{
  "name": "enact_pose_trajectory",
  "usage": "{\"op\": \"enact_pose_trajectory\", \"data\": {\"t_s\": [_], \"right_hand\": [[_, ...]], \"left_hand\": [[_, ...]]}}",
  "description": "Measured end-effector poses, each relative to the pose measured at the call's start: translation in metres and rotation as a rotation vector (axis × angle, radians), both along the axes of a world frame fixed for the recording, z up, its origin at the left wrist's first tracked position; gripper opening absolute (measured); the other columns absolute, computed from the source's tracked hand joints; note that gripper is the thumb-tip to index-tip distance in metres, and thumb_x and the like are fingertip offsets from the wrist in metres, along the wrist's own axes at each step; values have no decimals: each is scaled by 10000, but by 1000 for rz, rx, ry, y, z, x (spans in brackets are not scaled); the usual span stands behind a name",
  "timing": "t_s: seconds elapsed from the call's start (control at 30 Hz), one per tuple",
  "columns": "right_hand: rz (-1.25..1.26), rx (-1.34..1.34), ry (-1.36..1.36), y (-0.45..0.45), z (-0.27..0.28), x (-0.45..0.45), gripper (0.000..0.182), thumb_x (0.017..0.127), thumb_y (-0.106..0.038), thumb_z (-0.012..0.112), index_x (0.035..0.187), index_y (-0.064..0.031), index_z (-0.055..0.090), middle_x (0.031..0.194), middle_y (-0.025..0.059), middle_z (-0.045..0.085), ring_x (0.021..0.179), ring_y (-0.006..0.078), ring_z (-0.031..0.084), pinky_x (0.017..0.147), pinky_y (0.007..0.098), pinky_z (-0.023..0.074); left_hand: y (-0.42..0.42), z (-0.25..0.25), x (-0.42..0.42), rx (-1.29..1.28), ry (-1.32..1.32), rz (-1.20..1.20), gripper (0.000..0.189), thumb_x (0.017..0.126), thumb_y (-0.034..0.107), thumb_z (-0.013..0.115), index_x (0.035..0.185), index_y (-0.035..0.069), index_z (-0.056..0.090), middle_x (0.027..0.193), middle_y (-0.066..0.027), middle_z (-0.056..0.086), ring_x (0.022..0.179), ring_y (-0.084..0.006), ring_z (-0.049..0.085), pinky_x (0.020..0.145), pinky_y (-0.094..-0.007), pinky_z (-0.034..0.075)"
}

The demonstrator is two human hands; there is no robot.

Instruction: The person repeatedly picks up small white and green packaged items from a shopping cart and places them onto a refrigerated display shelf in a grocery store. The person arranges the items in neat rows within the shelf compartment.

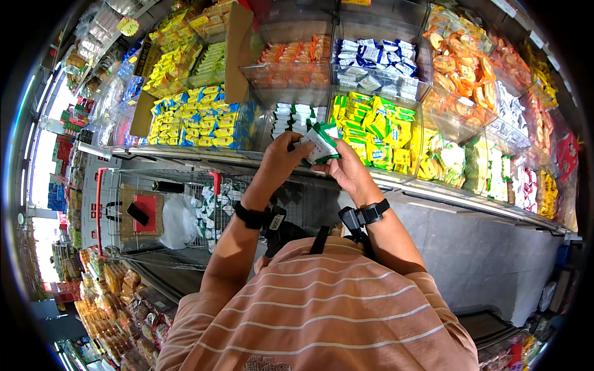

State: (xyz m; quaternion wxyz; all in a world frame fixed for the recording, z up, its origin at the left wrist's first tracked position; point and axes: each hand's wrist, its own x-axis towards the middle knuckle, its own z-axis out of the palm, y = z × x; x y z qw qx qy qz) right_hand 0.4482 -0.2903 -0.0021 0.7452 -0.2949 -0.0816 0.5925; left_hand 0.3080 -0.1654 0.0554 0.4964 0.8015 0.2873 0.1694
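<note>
My left hand (288, 155) and my right hand (345, 167) meet at the front edge of a snack display, both gripping small green-and-white snack packets (320, 144). How many packets they hold cannot be told. Just behind them is a clear bin with rows of similar white and dark-green packets (297, 118). To its right, yellow-and-green packets (376, 127) fill another bin. Yellow-and-blue packets (204, 118) lie in rows to the left.
A wire shopping cart (174, 264) stands at the left below the shelf, holding a clear plastic bag (180, 222), a black phone (138, 214), a dark cylinder (168, 187) and loose green-and-white packets (222, 204). The shelf edge (445, 195) runs across in front of me. More packaged snacks (109, 297) are at lower left.
</note>
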Motion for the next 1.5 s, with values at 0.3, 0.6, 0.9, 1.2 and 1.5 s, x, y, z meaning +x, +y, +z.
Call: {"op": "enact_pose_trajectory", "data": {"t_s": [0.3, 0.6, 0.9, 1.2, 1.5], "right_hand": [[13, -27, -37, 3, -11, 5, 431, 998, -330, 508, 1331, -57, 515, 1247, 144, 614, 1041, 287, 638, 898, 488, 531], [1, -54, -13, 0, 0, 10, 416, 955, -267, 610, 1292, -36, 530, 1252, 147, 608, 1082, 314, 646, 905, 513, 557], [102, -100, -83, 6, -1, 3, 424, 973, -327, 609, 1254, -18, 539, 1209, 148, 612, 1056, 276, 656, 870, 480, 583], [175, -142, -157, 14, -6, -12, 536, 990, -451, 556, 1274, 1, 504, 1241, 131, 556, 1062, 251, 625, 803, 445, 592], [210, -82, -228, 19, -16, -23, 467, 998, -408, 556, 1243, -11, 531, 1098, 126, 641, 950, 211, 665, 788, 439, 604]], "left_hand": [[-3, 8, -7, -532, 10, 63, 358, 961, 366, 633, 1065, 24, 627, 841, -6, 610, 634, -70, 534, 543, -221, 425], [11, 5, -4, -527, -57, 26, 352, 979, 360, 587, 1091, 28, 616, 903, -34, 623, 708, -109, 589, 599, -256, 493], [22, 22, -18, -604, 10, -37, 359, 959, 253, 626, 1191, -1, 524, 932, -46, 597, 718, -101, 602, 603, -228, 514], [40, 10, -24, -443, 114, -157, 344, 918, 241, 698, 1137, 4, 582, 804, -10, 597, 620, -49, 519, 511, -193, 399], [32, -20, -19, -233, -17, -64, 395, 919, 245, 699, 1193, 1, 553, 913, -44, 594, 684, -48, 525, 506, -206, 403]]}}
